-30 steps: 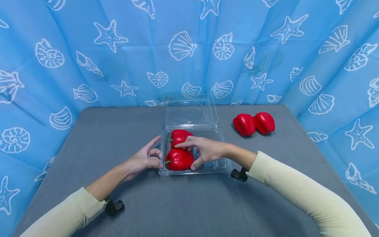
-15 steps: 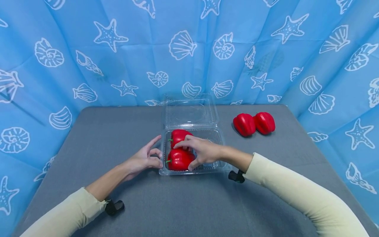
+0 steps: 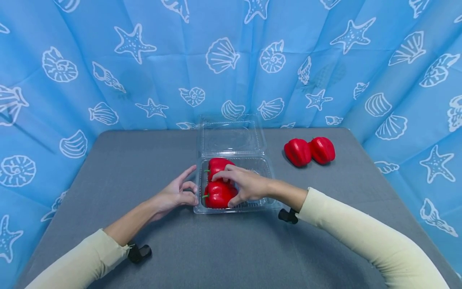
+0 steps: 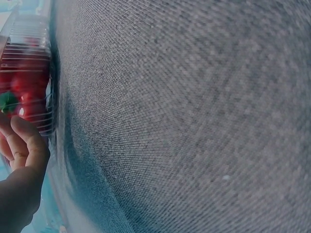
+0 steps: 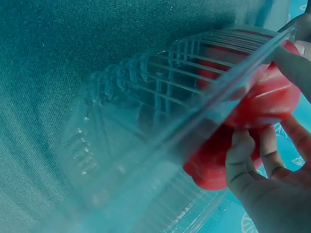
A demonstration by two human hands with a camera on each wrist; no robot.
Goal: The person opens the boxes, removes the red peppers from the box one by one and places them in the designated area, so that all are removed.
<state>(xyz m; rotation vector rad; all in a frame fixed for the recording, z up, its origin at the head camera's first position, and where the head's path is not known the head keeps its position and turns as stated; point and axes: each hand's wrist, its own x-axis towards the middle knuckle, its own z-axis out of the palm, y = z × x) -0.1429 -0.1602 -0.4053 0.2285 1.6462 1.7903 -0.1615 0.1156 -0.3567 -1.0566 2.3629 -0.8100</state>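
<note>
Taking the box as the middle of a clock, with twelve away from the person, two pale sleeves point(image 3: 346, 218) come in over a grey table point(image 3: 231, 249) from four and eight o'clock. The left hand point(image 3: 173, 196) is at nine, its index finger stretched out and the others loosely bent; the lower fingertips meet the box's side, and it has hold of nothing that shows.

The clear plastic box point(image 3: 259, 165) stands open on the table, with two red peppers inside. The front pepper point(image 3: 220, 195) sits at eight o'clock in the base, its green stem pointing to nine. The right hand point(image 3: 250, 184) has this one in a part-closed grip, thumb on the near side, fingers over the far side. Whether the pepper bears on the box floor cannot be told. Just behind, at eleven, is the back pepper point(image 3: 218, 165), stem also towards nine.

The clear lid point(image 3: 232, 138) is folded back at twelve. Outside the box, at two o'clock, a pair of red peppers point(image 3: 297, 152) lie side by side. Beyond hangs a blue curtain point(image 3: 231, 32) with white shells and starfish.
</note>
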